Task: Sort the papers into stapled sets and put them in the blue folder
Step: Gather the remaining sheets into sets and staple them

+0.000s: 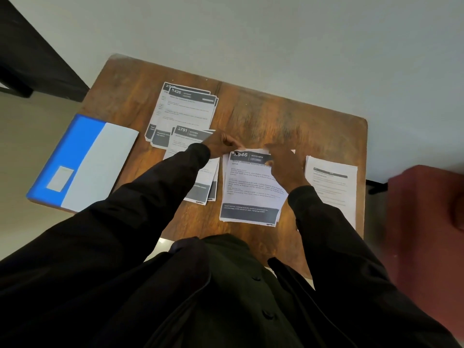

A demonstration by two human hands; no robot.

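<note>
One paper set (251,194), left hand (221,144), right hand (283,167) at top edge

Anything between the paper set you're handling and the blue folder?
Yes. The white paper stack headed 3791 lies on the brown wooden table between the closed blue and white folder and the printed set headed 946, whose top the left hand pinches and the right hand rests on.

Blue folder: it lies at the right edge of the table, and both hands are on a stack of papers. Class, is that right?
No. The head view shows the blue folder at the left edge of the table; the left hand and right hand are indeed on a stack of papers.
</note>
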